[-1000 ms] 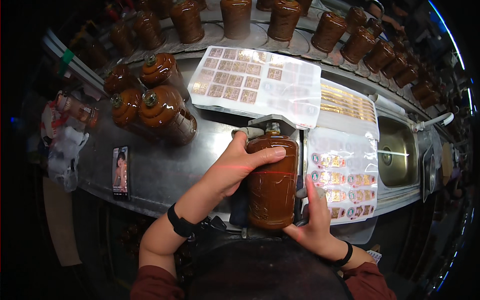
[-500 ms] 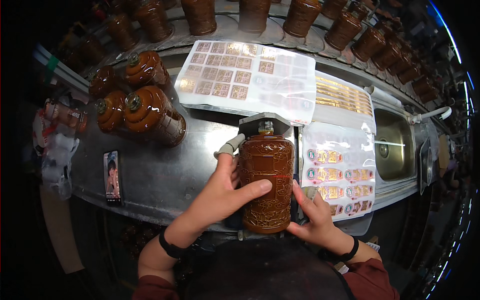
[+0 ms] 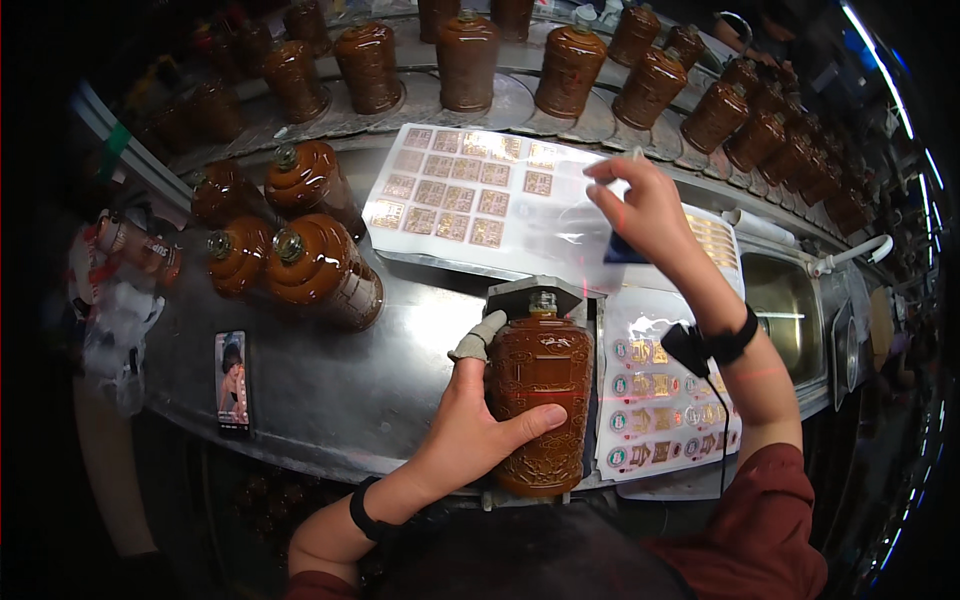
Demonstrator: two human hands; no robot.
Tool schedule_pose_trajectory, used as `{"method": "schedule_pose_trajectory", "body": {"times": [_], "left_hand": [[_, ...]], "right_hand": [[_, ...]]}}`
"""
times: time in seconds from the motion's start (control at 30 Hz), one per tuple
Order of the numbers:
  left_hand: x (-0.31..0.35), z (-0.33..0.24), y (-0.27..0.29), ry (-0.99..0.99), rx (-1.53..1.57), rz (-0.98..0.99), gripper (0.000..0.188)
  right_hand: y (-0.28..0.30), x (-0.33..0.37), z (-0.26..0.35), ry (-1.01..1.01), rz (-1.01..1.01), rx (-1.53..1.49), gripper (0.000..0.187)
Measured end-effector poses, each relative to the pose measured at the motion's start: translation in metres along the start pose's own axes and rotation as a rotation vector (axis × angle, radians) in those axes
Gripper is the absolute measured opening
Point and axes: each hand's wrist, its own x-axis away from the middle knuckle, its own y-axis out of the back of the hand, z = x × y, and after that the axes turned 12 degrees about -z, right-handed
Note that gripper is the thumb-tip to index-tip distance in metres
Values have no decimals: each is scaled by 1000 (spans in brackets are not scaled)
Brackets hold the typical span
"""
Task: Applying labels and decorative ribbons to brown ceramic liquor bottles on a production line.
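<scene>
A brown glazed bottle [image 3: 543, 440] with raised patterns and a clear glass neck lies in a metal cradle [image 3: 500, 291]. My left hand [image 3: 465, 415] grips its left side, thumb across the front, with light-coloured covers on some fingers. A thin red line of light crosses the bottle. Above a white label sheet [image 3: 510, 240] my right hand [image 3: 645, 205] is raised, its thumb and forefinger apart and nothing visible between them. Square gold-brown labels fill the sheet's left part. Another sheet [image 3: 620, 325] with colourful labels lies right of the cradle, partly beneath my right arm.
Several brown bottles [image 3: 325, 275] stand at left, near a phone [image 3: 232, 380] and plastic packaging [image 3: 115, 340]. A curved conveyor [image 3: 420, 100] carries more bottles along the back. Gold strips [image 3: 712, 240], a sink [image 3: 790, 335] and a white tap [image 3: 865, 252] are at right.
My right hand has left the bottle's lower right side and moved up and away over the label sheet. My left hand still holds the bottle. The whole view has shifted slightly.
</scene>
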Motion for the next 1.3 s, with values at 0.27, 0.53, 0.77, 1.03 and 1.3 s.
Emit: {"method": "schedule_pose_trajectory", "body": {"times": [0.27, 0.53, 0.77, 1.03, 1.3], "left_hand": [[0, 4, 4, 8, -76, 4, 107], [-4, -1, 7, 36, -162, -7, 113], [-1, 3, 6, -63, -183, -34, 113], [-1, 7, 4, -95, -168, -66, 114], [-3, 8, 3, -89, -164, -56, 114]], "right_hand": [[-77, -84, -50, -174, 213, 237, 27], [-88, -81, -58, -26, 149, 213, 19], [-79, -80, -56, 115, 175, 186, 22], [-83, -75, -46, 280, 163, 386, 14], [-81, -76, -47, 276, 157, 371, 13]]}}
